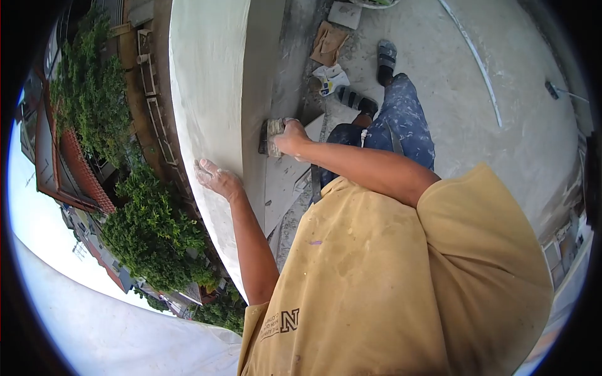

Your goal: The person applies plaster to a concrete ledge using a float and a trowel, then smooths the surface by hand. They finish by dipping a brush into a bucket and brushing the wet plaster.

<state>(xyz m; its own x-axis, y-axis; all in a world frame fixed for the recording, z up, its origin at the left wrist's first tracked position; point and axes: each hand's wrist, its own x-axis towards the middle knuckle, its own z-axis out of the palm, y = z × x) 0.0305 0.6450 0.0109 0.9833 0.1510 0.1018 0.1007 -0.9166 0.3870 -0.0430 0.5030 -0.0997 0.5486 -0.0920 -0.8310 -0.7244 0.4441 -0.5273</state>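
While L hand (pixel 216 178) lies spread flat on parapet wall (pixel 207 75) top, R hand (pixel 290 136) grips sanding block (pixel 271 136) against its inner face.

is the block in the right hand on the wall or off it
On it: the right hand grips the block flat against the inner face of the wall.

Bright, even daylight floods the scene, washing the sky (pixel 37 207) to near white at left. Shadows are soft and short on the concrete floor (pixel 520 125). Heavy fisheye distortion bends the edges, and a black vignette rings the frame. Focus stays fairly sharp throughout.
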